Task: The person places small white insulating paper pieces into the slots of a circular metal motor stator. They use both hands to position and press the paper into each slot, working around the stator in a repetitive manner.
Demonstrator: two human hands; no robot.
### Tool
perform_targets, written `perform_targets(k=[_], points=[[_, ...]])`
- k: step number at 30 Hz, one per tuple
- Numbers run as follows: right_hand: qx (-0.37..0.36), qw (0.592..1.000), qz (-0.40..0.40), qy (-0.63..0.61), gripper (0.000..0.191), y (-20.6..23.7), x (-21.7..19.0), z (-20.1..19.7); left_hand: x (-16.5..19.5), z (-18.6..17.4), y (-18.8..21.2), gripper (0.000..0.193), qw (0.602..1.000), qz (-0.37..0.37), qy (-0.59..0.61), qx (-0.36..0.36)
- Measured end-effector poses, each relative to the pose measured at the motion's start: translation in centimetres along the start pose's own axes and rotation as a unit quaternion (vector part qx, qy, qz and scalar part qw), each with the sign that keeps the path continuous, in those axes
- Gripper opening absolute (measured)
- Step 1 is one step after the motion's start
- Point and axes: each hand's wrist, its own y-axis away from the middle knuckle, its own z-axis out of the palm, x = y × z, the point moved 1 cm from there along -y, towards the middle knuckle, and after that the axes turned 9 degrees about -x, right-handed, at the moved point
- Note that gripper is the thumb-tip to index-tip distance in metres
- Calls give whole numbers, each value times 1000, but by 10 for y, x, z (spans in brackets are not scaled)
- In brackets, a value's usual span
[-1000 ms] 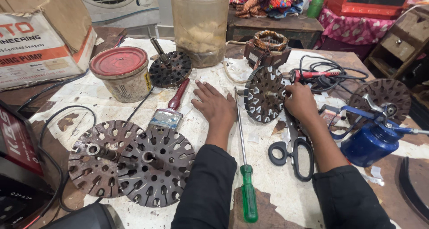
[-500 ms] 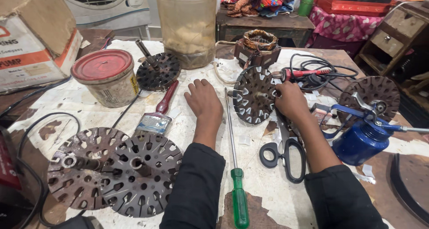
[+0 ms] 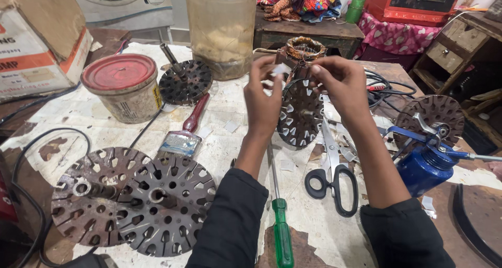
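Note:
My left hand is raised over the table and pinches a small white paper piece at its fingertips. My right hand is lifted beside it, thumb and forefinger pinched together; whatever sits between them is too small to make out. Below and between both hands a dark slotted stator disc stands tilted on the table, its right edge hidden by my right wrist. Just behind the hands sits a copper-wound coil.
Scissors and a green-handled screwdriver lie near my forearms. Two overlapping slotted discs lie front left, with a brush, a red-lidded tin and a shafted rotor behind them. A blue oil can stands at the right, with a cardboard box back left.
Both hands have lifted off the table and the stator disc and come together in the air, the left now pinching a white paper piece. The disc stands more upright than before.

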Motion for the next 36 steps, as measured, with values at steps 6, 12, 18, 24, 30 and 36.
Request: perform_targets(k=[6,12,18,24,30,36], points=[[-27,995,14,98,26,-1,-25,21,3,-2,3,21,994,30,-18,-101],[-39,984,134,109,23,3,-24,12,-1,8,5,15,994,13,38,-100],[-42,986,98,125,23,1,-26,18,-8,4,5,14,991,2,61,-119],[-26,990,116,75,18,1,-23,21,-10,4,6,11,995,-7,36,-91],[-24,997,77,-9,21,-2,-12,25,-25,8,4,18,992,-24,75,-99],[-22,998,57,18,21,0,-9,25,-33,10,7,25,992,-50,52,-105]])
